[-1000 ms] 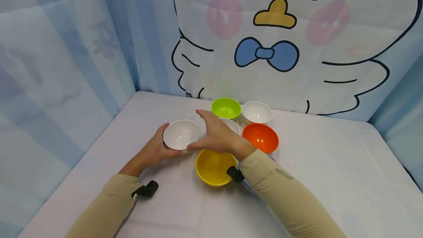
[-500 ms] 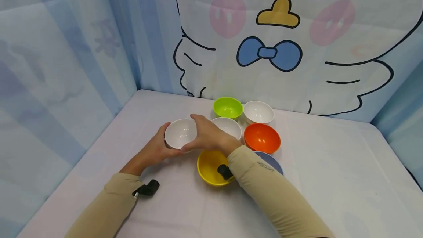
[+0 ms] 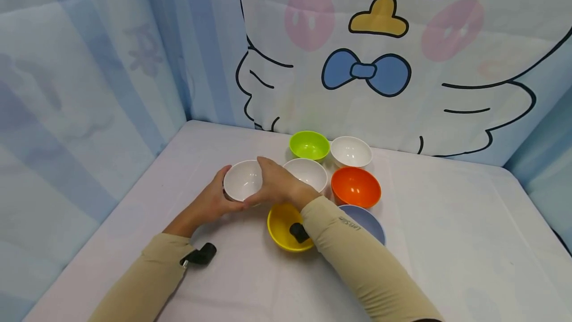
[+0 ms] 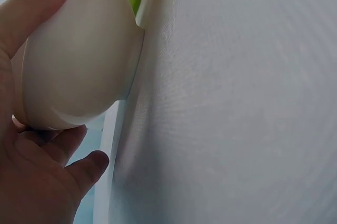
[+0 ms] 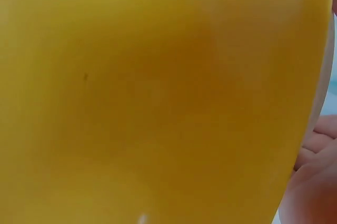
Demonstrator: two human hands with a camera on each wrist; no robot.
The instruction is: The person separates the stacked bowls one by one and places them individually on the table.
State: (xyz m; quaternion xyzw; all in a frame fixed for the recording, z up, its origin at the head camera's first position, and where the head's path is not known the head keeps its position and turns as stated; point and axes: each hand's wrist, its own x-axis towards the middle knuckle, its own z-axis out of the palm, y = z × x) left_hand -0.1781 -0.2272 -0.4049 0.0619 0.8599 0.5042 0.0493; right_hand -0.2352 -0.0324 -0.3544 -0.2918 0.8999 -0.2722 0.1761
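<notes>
A glossy white bowl (image 3: 243, 181) is between my two hands at the left of the bowl group. My left hand (image 3: 213, 201) grips its left side, thumb at the near side and fingers farther round. On the right side my right hand (image 3: 278, 183) holds it, covering part of the rim. In the left wrist view the white bowl (image 4: 84, 50) is tilted by the camera angle, its foot close to the tablecloth; whether they touch I cannot tell. A yellow bowl (image 3: 286, 230) lies below my right wrist and fills most of the right wrist view.
Another white bowl (image 3: 308, 173) is just behind my right hand. Farther back are a green bowl (image 3: 309, 145) and a third white bowl (image 3: 351, 151). An orange bowl (image 3: 356, 187) and a blue bowl (image 3: 368, 222), partly under my right sleeve, stand to the right.
My right hand has moved left from beside the white bowl and now holds its right side. The left hand keeps its grip. More of the blue bowl and the middle white bowl shows.
</notes>
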